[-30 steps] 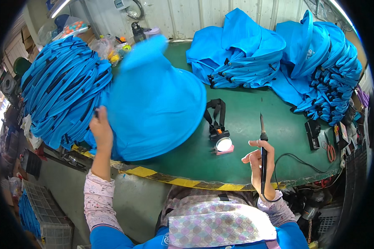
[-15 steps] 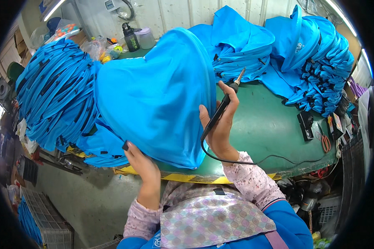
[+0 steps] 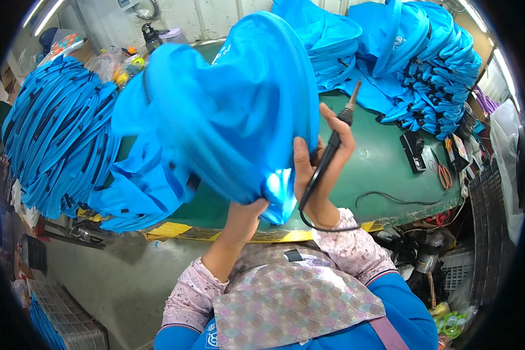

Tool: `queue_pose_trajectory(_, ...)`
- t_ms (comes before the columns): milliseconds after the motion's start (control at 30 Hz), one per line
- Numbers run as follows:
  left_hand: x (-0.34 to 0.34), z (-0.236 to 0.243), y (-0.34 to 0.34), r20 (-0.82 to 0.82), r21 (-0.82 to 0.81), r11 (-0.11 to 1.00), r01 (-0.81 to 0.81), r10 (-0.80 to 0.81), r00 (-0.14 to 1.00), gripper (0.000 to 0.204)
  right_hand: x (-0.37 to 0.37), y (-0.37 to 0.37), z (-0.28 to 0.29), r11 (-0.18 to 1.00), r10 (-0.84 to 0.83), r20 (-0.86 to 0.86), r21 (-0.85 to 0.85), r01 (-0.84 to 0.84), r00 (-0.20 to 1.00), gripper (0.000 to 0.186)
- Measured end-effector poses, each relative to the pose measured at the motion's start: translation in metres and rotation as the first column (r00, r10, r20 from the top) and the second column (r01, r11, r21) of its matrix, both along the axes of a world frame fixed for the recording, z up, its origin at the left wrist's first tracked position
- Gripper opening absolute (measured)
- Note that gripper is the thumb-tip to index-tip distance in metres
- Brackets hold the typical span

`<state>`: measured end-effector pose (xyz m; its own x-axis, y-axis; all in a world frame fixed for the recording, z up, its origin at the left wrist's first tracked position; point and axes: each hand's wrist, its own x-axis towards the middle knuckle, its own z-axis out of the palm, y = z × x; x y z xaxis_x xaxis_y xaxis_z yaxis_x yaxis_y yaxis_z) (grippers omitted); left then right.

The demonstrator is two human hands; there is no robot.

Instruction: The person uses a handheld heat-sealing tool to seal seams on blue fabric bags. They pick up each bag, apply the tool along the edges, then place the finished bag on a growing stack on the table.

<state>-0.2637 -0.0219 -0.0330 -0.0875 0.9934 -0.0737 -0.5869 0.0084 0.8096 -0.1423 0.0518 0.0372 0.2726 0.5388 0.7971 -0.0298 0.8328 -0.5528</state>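
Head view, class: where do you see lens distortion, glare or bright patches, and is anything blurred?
Head view: the green table's edge bows and a black rim rings the picture; light glows through the blue fabric piece near the right hand; tube lights glare top left; centre sharp, rim things soft.

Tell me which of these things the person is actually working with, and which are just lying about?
In use: blue fabric bag, held up by the left hand; corded soldering iron in the right hand.

Lying about: stacks of blue bags, black clip light, scissors, bottle.
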Motion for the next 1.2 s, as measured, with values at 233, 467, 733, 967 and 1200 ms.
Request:
queue_pose_trajectory(233, 0.000, 0.013, 0.015, -0.014, 0.099, 0.976, 0.193, -0.192, 0.981, 0.057, 0.037, 0.014, -0.018, 0.944, -0.316, 0.257, 0.185, 0.274, 0.913, 0.062)
queue_pose_trajectory(467, 0.003, 0.019, 0.016, -0.242, 0.021, 0.991, 0.136, -0.127, 0.962, 0.052, 0.090, -0.082, -0.002, 0.973, 0.026, 0.285, -0.228, 0.041, 0.958, 0.026)
queue_pose_trajectory(733, 0.014, 0.032, 0.012, -0.150, 0.041, 0.992, 0.121, -0.114, 0.982, 0.042, 0.091, -0.077, -0.026, 0.939, -0.284, 0.596, 0.330, 0.093, 0.751, 0.034)
queue_pose_trajectory(967, 0.017, 0.031, 0.011, -0.185, 0.006, 0.998, 0.069, -0.067, 0.980, 0.041, 0.084, -0.069, -0.032, 0.928, -0.301, 0.618, 0.364, 0.075, 0.726, 0.040)
queue_pose_trajectory(1200, 0.015, 0.022, 0.012, -0.266, 0.058, 0.998, 0.037, -0.021, 0.964, 0.041, 0.088, -0.066, -0.031, 0.994, -0.009, 0.365, -0.100, 0.048, 0.931, 0.020)
